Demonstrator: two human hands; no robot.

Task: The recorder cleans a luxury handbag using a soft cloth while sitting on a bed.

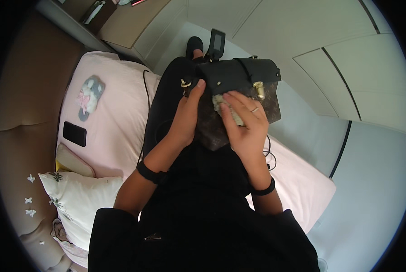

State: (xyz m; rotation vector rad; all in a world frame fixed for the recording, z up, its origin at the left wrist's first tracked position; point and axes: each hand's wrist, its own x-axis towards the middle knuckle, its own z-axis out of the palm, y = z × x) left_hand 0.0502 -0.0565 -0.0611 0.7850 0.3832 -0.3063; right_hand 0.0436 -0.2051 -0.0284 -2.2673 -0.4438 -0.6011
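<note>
A handbag point(210, 118) is held in front of the person, above the legs, between the left hand point(187, 113) and the right hand point(249, 118). The body of the bag is made in dark brown material, over which a small, lighter pattern is repeated. Its upper part is covered by a smooth black flap point(232, 72), which is rounded at the top and is crossed by a narrow black strap point(245, 69). Below this strap, a gold clasp point(259, 89) is fitted, and a small gold stud point(219, 83) is seen further left on the flap. At the left side, gold hardware point(185, 83) is attached. From the top, a black tag point(217, 43) with a paler window is stuck out. The lower part of the bag is narrowed to a corner by the angle of view.

By the left grip, the left side of the bag is clasped; the thumb is laid near the flap, while the fingers are mostly hidden. In the right grip, a pale, textured cloth point(217, 100) is held under bent fingers and is pressed to the front, just below the flap.
</note>
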